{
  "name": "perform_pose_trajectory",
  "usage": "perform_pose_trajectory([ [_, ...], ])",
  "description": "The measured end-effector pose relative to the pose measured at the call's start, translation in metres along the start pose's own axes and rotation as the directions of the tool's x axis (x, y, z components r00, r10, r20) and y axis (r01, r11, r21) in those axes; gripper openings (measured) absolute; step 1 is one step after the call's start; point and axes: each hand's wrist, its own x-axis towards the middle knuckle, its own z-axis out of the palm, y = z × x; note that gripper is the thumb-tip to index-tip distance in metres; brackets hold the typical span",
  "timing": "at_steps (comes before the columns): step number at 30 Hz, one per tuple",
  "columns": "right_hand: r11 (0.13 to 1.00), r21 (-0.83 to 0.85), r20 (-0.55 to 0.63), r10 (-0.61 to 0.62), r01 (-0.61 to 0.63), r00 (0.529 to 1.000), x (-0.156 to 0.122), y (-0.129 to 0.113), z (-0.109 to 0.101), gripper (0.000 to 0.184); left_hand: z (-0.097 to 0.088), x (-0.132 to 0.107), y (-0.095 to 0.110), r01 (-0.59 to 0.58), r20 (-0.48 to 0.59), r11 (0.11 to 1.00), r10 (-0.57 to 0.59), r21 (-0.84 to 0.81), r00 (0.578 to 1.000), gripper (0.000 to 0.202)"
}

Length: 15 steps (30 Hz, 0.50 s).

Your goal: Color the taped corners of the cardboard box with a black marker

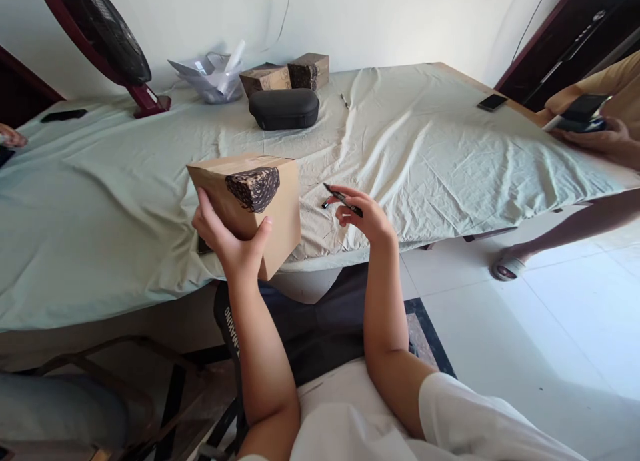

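Note:
My left hand [231,242] grips a brown cardboard box [280,208] from below and behind, holding it tilted above the near edge of the table. One corner of the box is scribbled black [254,188]. My right hand [364,216] hovers to the right of the box with its fingers curled round a black marker pen [343,198]. A small dark cap [326,203] lies on the cloth just left of that hand.
The table wears a pale green cloth [430,148]. On it: a black case [284,108], two brown boxes [287,76], crumpled plastic [213,74], a fan [107,38], a phone [492,102]. Another person's hand [595,138] holds a device at right; their foot [507,266] is on the floor.

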Motion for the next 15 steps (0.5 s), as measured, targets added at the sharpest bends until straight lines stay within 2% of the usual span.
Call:
perform_pose_trajectory([
  [3,0.939,-0.322,0.025,0.132,-0.117,0.991,0.007,0.011,0.000,0.041,-0.001,0.001,-0.010,-0.016,-0.015,0.998,0.015,-0.058,1.000,0.117],
  [5,0.817,-0.564,0.026,0.161,-0.118,0.987,0.010,0.017,0.003,0.030,-0.002,0.001,-0.013,-0.001,-0.008,0.998,0.000,-0.058,1.000,0.116],
  [7,0.686,-0.722,0.039,0.170,-0.090,0.985,0.013,0.021,0.007,0.023,-0.003,0.001,-0.014,0.016,-0.004,0.999,-0.016,-0.046,1.000,0.115],
  [9,0.617,-0.784,0.076,0.196,-0.063,0.978,0.014,0.023,0.011,0.024,-0.004,0.001,-0.013,0.012,-0.008,0.998,-0.013,-0.056,1.000,0.114],
  [11,0.592,-0.804,0.106,0.246,-0.063,0.964,0.014,0.023,0.015,0.028,-0.004,0.000,-0.013,-0.005,-0.018,0.996,0.004,-0.095,1.000,0.113],
  [15,0.528,-0.839,0.055,0.318,-0.128,0.946,0.010,0.018,0.021,0.037,-0.005,0.000,-0.015,-0.019,-0.031,0.988,0.014,-0.152,0.999,0.111],
])
